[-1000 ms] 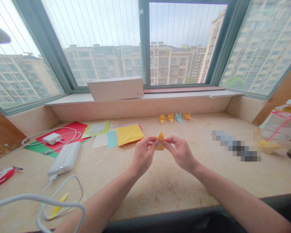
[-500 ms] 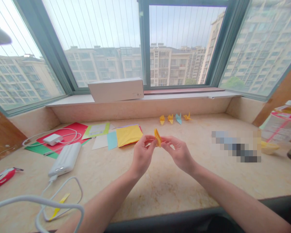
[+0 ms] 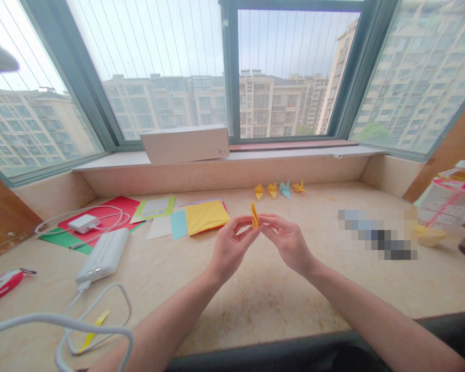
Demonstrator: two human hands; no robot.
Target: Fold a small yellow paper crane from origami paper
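Between my two hands, above the middle of the counter, a small folded piece of yellow origami paper (image 3: 254, 216) stands edge-on to me, its narrow tip pointing up. My left hand (image 3: 233, 244) pinches it from the left with thumb and fingers. From the other side my right hand (image 3: 289, 239) closes its thumb and fingers on its lower part. The fingertips of both hands nearly meet there and hide some of the folds. Behind them, near the back wall, several small paper cranes stand in a row, yellow ones (image 3: 272, 190) and a light blue one (image 3: 285, 189).
Left of my hands lie a yellow paper stack (image 3: 205, 217), a light blue sheet (image 3: 179, 225) and red paper (image 3: 120, 206). A white power bank (image 3: 104, 256) with cables lies nearer. A white box (image 3: 186, 144) rests on the sill. At right stands a plastic container (image 3: 449, 199).
The folded yellow paper has shifted slightly right and turned a little, its tip now leaning left. My left thumb has slid right toward my right fingers.
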